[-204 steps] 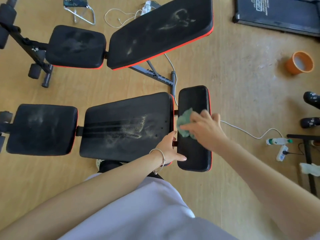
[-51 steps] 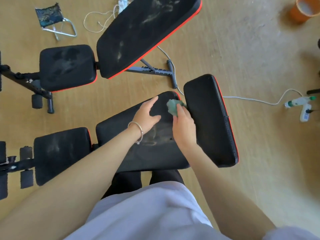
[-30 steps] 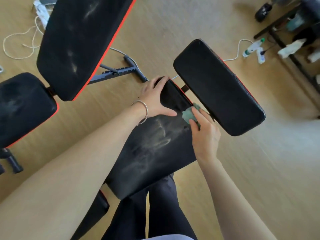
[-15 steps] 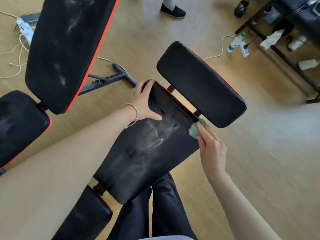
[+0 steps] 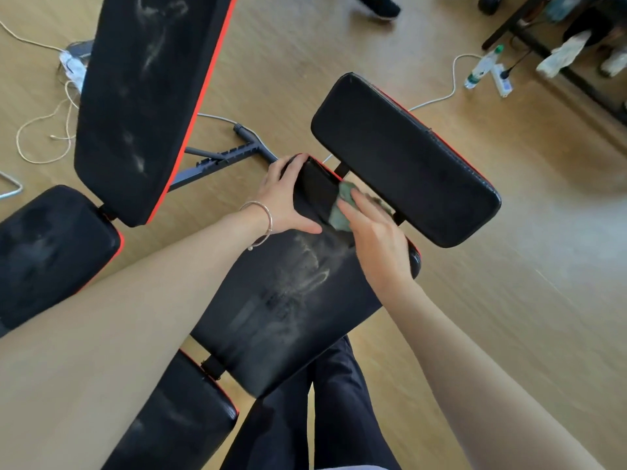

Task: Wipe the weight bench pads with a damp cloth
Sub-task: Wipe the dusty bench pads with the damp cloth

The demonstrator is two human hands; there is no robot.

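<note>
The right hand [image 5: 375, 240] lies over a bunched green cloth [image 5: 341, 212], its fingers fairly straight and pressing the cloth down onto the far end of the back pad [image 5: 288, 300]. The hand is a little blurred. The left hand [image 5: 283, 198] grasps the far left corner of the same pad: the fingers curl over the edge and the thumb lies flat on top, just beside the cloth. A thin bracelet [image 5: 263, 220] circles that wrist.

The back pad is black with red trim, and whitish dusty smears run down its middle, on the near side of both hands. Just beyond the cloth sits the head pad [image 5: 403, 157], set crosswise and dark all over. At the near end of the back pad is the seat pad [image 5: 176, 418], faintly streaked.

To the left stands a second bench – its long pad [image 5: 146, 89] is tilted and marked with pale smudges. All of it stands on a wooden floor [image 5: 509, 300]. At far right a bottle [image 5: 481, 66] lies beside a power strip [image 5: 502, 83], with a white cable [image 5: 451, 89] trailing from them. Dark trousers [image 5: 322, 418] show below the back pad.
</note>
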